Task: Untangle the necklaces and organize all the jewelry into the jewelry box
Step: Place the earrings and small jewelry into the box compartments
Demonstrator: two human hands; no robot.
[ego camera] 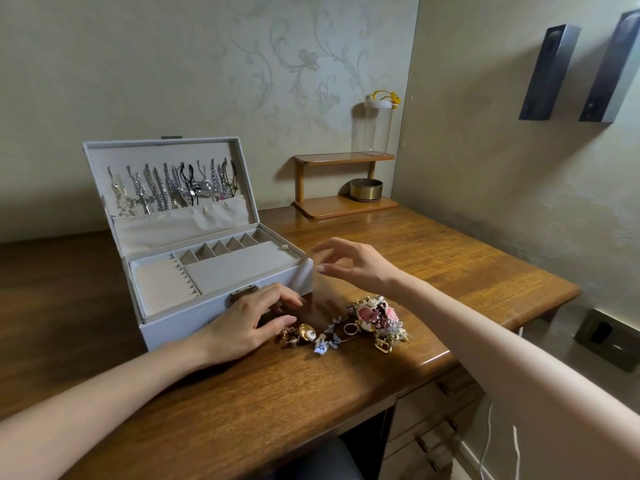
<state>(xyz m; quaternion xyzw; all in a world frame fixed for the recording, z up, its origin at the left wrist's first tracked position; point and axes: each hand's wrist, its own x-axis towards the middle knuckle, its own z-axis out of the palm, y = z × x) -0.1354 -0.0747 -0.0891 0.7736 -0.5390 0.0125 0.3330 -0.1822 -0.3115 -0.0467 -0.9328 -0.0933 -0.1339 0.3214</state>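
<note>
A grey jewelry box (166, 325) stands open on the wooden desk, its lid upright. Several necklaces (173, 188) hang inside the lid above a fabric pocket. The top tray (239, 263) shows ring rolls and small compartments with nothing in them. My left hand (246, 323) rests against the box front by the clasp, fingers loosely bent, holding nothing. My right hand (353, 263) hovers in the air beside the box's right corner, fingers spread. A pile of jewelry (375, 318) with pink and gold pieces lies on the desk in front, next to a gold piece (306, 332), a ring (349, 329) and blue flower pieces (325, 341).
A small wooden shelf (343, 202) at the back holds a brass tin (365, 190) below and a clear bottle (377, 126) with a yellow loop on top. The desk edge (485, 327) runs close to the right of the jewelry pile. Drawers (429, 427) sit below.
</note>
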